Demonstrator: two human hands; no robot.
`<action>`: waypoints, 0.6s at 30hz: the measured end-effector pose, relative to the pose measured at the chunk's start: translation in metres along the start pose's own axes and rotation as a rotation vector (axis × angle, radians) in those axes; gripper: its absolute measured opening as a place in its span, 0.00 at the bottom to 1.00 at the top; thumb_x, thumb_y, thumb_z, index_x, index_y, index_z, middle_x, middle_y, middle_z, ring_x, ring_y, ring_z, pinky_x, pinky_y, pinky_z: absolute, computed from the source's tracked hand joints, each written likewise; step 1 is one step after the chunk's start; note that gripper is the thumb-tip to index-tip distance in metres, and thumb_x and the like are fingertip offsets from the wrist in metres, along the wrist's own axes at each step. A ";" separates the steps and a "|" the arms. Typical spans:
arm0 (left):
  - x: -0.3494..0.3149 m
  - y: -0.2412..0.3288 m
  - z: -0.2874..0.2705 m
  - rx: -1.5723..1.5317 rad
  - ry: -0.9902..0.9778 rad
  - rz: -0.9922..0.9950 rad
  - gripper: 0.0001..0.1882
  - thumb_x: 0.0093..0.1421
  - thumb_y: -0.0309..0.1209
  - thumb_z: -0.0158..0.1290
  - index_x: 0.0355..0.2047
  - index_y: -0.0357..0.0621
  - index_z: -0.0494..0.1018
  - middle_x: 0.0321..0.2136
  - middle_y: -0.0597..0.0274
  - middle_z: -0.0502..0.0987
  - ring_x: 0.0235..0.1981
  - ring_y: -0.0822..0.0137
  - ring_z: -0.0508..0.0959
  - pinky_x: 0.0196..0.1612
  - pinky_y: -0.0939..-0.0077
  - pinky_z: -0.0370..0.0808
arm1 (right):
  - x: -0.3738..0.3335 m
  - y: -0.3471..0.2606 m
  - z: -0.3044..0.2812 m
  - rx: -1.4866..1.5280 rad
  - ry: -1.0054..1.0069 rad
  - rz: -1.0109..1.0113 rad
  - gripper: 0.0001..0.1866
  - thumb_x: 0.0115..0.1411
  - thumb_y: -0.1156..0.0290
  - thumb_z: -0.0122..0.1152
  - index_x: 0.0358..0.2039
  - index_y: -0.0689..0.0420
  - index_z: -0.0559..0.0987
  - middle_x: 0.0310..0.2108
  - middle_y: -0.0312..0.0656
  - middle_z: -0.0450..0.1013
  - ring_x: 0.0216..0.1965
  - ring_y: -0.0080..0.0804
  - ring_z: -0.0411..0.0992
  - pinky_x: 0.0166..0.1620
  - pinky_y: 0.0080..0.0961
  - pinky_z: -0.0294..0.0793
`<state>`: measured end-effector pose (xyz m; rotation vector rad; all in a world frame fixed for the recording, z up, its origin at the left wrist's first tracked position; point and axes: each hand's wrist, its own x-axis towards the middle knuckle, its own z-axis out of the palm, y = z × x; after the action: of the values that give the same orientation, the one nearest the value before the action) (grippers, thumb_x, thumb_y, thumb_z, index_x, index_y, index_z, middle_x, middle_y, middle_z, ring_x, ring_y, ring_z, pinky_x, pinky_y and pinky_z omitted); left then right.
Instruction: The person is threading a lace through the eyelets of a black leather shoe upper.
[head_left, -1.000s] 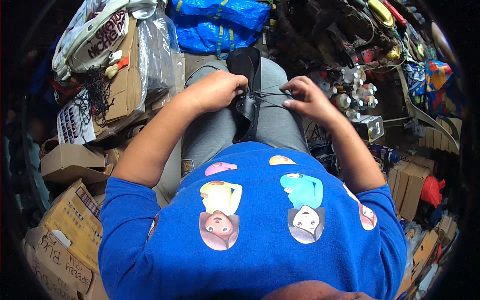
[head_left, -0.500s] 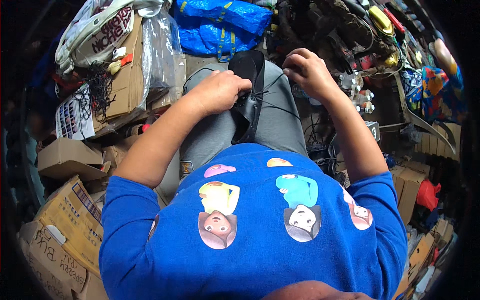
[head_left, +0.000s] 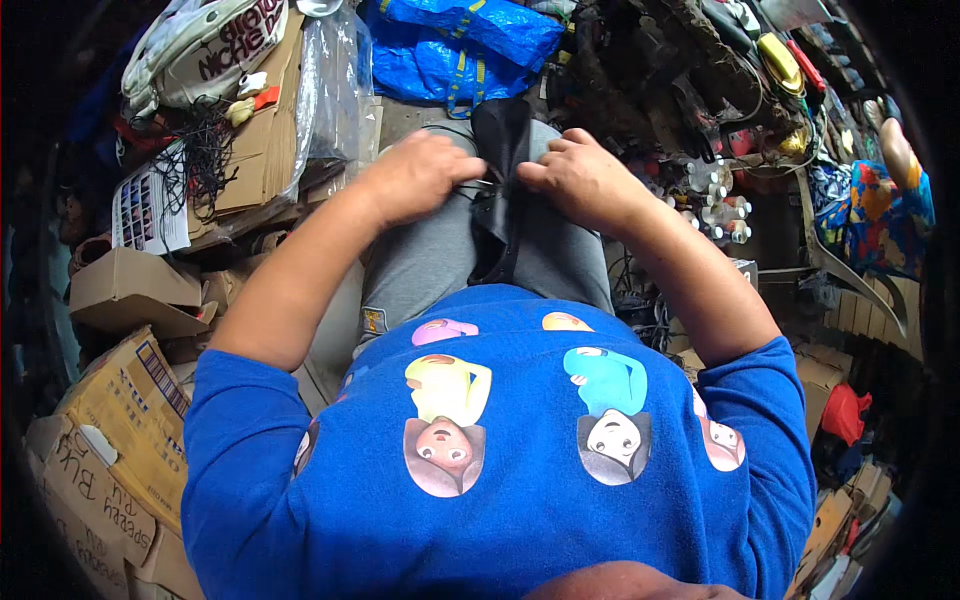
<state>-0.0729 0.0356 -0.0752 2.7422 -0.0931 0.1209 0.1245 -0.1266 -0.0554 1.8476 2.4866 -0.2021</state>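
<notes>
A black leather shoe upper (head_left: 500,225) lies lengthwise across my lap, between the grey trouser legs (head_left: 420,270). At its left side my left hand (head_left: 425,175) is closed in a pinch beside the eyelets, with a thin black shoelace (head_left: 455,128) looping out above the fingers. My right hand (head_left: 580,178) comes up to the opposite edge, thumb and forefinger pinched close to the leather. Both sets of fingertips nearly meet over the lacing; what exactly lies between the right fingers is too small to make out.
A blue bag (head_left: 420,55) sits ahead of my knees. To the left are flat cardboard (head_left: 265,150), a tangle of black laces (head_left: 205,160) and an open carton (head_left: 135,290). Small bottles (head_left: 725,205) stand at the right, near a person's colourful clothing (head_left: 885,220).
My right hand has moved left, from out beside the knee to the shoe upper. The lace stretched toward it no longer shows there; a loop now appears by my left hand.
</notes>
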 end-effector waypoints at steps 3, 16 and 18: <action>-0.052 -0.028 -0.027 0.139 0.001 -0.124 0.11 0.46 0.20 0.48 0.32 0.44 0.72 0.25 0.56 0.73 0.33 0.53 0.73 0.38 0.62 0.69 | -0.049 0.038 0.009 0.018 0.029 0.158 0.10 0.47 0.74 0.53 0.32 0.53 0.71 0.25 0.40 0.71 0.37 0.41 0.70 0.49 0.39 0.64; -0.010 0.037 -0.091 -1.520 0.578 -0.130 0.08 0.62 0.33 0.49 0.31 0.41 0.72 0.27 0.66 0.75 0.29 0.74 0.73 0.33 0.82 0.69 | -0.034 0.011 -0.075 2.051 0.905 0.145 0.12 0.64 0.61 0.49 0.34 0.57 0.73 0.26 0.35 0.71 0.31 0.25 0.70 0.49 0.34 0.68; -0.019 0.039 -0.089 -1.634 0.412 -0.139 0.10 0.62 0.35 0.49 0.30 0.42 0.73 0.26 0.66 0.75 0.30 0.73 0.74 0.33 0.78 0.71 | -0.038 0.004 -0.082 2.162 0.896 0.218 0.14 0.65 0.58 0.48 0.35 0.57 0.72 0.24 0.35 0.69 0.29 0.24 0.69 0.46 0.32 0.68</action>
<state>-0.1009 0.0351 0.0192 1.0581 0.0906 0.3608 0.1437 -0.1510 0.0298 2.6101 1.6208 -3.8321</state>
